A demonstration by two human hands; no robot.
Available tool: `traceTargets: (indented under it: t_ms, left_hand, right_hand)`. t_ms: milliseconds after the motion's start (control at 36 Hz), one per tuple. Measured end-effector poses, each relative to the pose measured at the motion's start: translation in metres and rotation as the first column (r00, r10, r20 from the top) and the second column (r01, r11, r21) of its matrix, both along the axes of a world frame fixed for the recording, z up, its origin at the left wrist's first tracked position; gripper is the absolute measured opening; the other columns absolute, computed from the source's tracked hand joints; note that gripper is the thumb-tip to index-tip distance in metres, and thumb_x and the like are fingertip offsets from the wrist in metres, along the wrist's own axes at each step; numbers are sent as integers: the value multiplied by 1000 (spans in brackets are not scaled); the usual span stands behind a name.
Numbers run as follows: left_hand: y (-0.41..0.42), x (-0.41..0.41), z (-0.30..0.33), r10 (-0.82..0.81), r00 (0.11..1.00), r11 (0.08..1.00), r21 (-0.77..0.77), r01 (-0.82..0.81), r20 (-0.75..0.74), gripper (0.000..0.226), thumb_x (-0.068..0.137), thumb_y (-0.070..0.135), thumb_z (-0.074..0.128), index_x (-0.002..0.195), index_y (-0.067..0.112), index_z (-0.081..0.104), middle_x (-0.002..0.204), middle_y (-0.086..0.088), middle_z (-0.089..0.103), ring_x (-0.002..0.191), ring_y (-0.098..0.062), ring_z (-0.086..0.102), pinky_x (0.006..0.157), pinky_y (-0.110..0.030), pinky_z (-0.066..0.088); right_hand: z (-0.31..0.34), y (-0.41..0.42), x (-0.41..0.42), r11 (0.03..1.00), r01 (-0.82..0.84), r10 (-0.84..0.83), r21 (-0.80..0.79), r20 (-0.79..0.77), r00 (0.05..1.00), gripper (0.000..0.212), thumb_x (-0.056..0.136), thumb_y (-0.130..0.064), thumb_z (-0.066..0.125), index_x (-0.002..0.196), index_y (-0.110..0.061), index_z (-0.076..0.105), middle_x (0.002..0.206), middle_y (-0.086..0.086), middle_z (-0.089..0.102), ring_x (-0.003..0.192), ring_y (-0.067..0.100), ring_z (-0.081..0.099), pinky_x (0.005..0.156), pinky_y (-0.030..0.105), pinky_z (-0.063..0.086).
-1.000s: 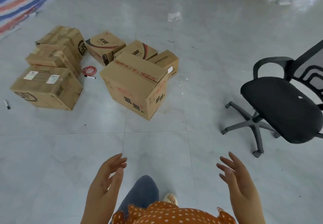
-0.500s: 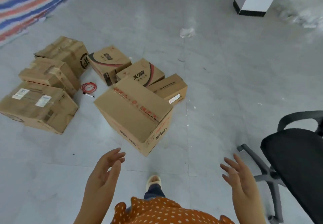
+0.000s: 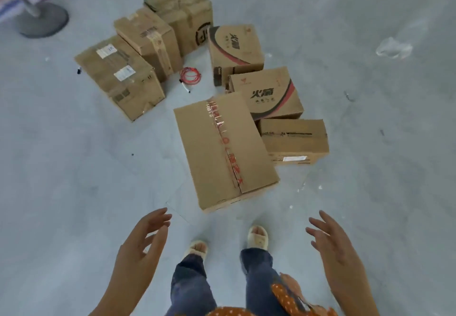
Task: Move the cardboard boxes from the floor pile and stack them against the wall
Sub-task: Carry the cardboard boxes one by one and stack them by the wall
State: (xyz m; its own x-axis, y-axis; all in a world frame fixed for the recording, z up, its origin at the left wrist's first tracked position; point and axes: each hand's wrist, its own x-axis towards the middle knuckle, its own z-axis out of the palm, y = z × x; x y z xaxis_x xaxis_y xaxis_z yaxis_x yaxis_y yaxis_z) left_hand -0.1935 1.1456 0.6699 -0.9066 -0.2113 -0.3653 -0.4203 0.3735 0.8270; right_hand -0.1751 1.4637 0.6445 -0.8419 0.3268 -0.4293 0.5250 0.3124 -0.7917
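Cardboard boxes (image 3: 225, 150), seven counted, are left on the floor (image 3: 74, 180); both hands (image 3: 143, 246) (image 3: 330, 244) are held empty, fingers spread.

Seven brown cardboard boxes lie on the grey floor in two groups. Nearest is the large box (image 3: 225, 150), flat, sealed with red-printed tape along its top. Just beside it on the right sits a small plain box (image 3: 293, 140). Behind these are two boxes with red-and-black swoosh print (image 3: 267, 93) (image 3: 234, 49). To the left, three worn taped boxes (image 3: 121, 76) (image 3: 148, 39) (image 3: 183, 12) stand in a row, touching.
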Motion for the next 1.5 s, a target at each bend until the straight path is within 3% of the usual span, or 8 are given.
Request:
traceTargets:
  t_ms: [167,306,611,806,1028,1222,1361,1500]
  left_hand:
    - [41,-23,-45,128,985,990,-75,-120,112,55,94,11,52,93,66,53,102,27,65,97,4,61,78,-7,45]
    - [67,-50,-107,143,967,986,-110,-122,209,29,95,14,50,104,42,51,103,18,61,96,-8,59,81,-11,42]
    - [76,-105,-336,388,839,921,-181,-344,382,53,96,36,48,145,24,33,143,1,42,128,-19,43,101,-33,35]
    - [74,-89,-429,454,791,859,33,-510,411,36,94,34,55,127,28,43,110,17,56,108,-11,54,95,-31,43]
    - [66,-89,-441,429,789,807,206,-553,440,60,67,73,64,114,41,44,109,18,57,105,-3,55,95,-27,44]
    - [40,-135,-391,540,768,703,316,-637,344,41,85,44,63,121,34,46,116,20,57,113,-4,53,102,-45,39]
    - [25,-161,-322,596,741,652,352,-672,310,16,95,33,53,111,35,56,107,17,65,104,-7,59,75,-41,51]
    - [15,-145,-247,610,719,642,324,-695,332,20,94,36,55,113,33,57,98,18,66,94,-4,60,85,-52,50]
  right_hand:
    - [-25,57,-91,957,-285,282,62,56,958,62,66,-91,36,115,-54,40,125,-10,58,113,13,59,100,34,48]
    - [-91,79,-147,934,-354,345,47,129,930,28,98,-29,46,122,-42,46,125,-6,59,117,19,57,98,30,43]
    - [-342,65,-209,946,-308,281,101,223,934,51,99,-26,48,146,-13,34,144,6,45,129,13,44,87,9,30]
    - [-416,61,-197,975,-216,221,-49,271,937,49,97,-44,46,139,-20,44,122,-8,53,111,10,50,81,14,40]
    - [-423,63,-203,963,-149,217,-222,319,923,120,31,-98,54,135,-42,35,116,-29,50,113,2,50,104,33,40]
    - [-373,37,-238,941,-192,253,-277,205,945,32,83,-68,52,113,-59,45,112,-44,53,118,-6,48,104,49,42]
    - [-315,11,-265,905,-71,157,-419,175,972,30,97,-45,46,126,-42,53,132,-16,58,126,15,52,95,63,44]
    - [-243,-6,-262,907,-94,198,-411,219,955,26,99,-42,44,122,-43,56,125,-15,63,119,16,56,91,65,45]
